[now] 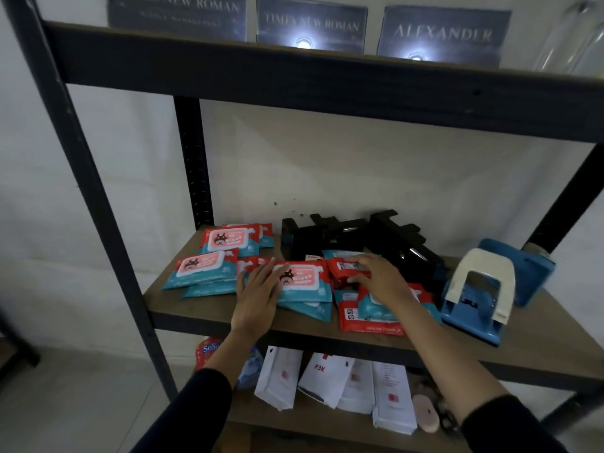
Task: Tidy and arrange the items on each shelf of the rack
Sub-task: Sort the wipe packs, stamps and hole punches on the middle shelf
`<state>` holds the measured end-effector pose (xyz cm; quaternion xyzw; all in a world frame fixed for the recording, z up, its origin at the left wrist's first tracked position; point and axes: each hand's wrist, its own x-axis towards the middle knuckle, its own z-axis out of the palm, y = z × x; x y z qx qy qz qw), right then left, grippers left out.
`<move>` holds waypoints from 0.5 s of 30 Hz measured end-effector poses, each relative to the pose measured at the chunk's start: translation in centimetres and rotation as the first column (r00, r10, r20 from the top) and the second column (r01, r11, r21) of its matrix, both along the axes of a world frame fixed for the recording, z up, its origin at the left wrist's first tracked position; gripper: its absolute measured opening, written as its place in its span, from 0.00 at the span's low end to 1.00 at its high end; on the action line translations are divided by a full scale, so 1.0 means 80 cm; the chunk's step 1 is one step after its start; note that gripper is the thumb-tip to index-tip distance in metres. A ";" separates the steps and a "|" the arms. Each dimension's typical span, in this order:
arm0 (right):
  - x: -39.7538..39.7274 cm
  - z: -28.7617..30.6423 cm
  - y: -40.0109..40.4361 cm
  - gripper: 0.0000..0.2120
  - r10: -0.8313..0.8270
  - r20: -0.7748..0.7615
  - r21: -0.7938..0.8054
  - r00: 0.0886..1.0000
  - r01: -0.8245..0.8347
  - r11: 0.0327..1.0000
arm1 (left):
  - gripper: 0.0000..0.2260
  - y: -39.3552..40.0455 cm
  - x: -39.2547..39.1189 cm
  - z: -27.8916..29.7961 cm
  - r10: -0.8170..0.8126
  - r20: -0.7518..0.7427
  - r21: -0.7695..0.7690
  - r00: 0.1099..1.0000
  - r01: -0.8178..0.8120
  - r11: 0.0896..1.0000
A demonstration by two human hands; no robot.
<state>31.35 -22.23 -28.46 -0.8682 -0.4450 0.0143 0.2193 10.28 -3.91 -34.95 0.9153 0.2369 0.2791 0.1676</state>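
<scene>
While both hands reach onto the middle shelf (202, 313) of the dark metal rack (98, 197), wet-wipe packs lie scattered across its left and centre. About ten packs show, though overlaps make an exact count uncertain: two stacked at the back left (233, 240), two or three at the front left (204, 268), two under the left hand, and four or so in a loose heap at the centre right (369, 317). Behind them lie two black stands (359, 237) on their sides, and at the right two blue hole punches (480, 299), one with a cream handle.

Left hand (258, 292): its grip is spread, fingers straight and flat, resting on the left edge of the front centre pack (302, 282). Right hand (380, 276): its grip is curved, thumb and fingertips pinching a red pack (348, 268) atop the heap.

On the top shelf stand three dark cards (310, 26); on the lower shelf lie four white pouches (330, 380).
</scene>
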 end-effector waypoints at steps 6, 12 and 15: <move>0.002 0.030 -0.011 0.14 -0.078 -0.086 0.202 0.993 0.094 0.975 | 0.18 -0.004 -0.003 0.003 0.039 -0.012 -0.086 0.999 -0.040 0.995; 0.005 0.059 -0.007 0.14 -0.064 -0.123 0.506 0.990 0.118 0.855 | 0.20 -0.008 -0.002 0.007 0.064 0.009 -0.094 0.998 -0.062 0.994; -0.002 0.077 0.007 0.15 -0.035 -0.140 0.511 0.990 0.102 0.853 | 0.19 -0.007 -0.001 0.006 0.070 0.004 -0.086 0.998 -0.069 0.994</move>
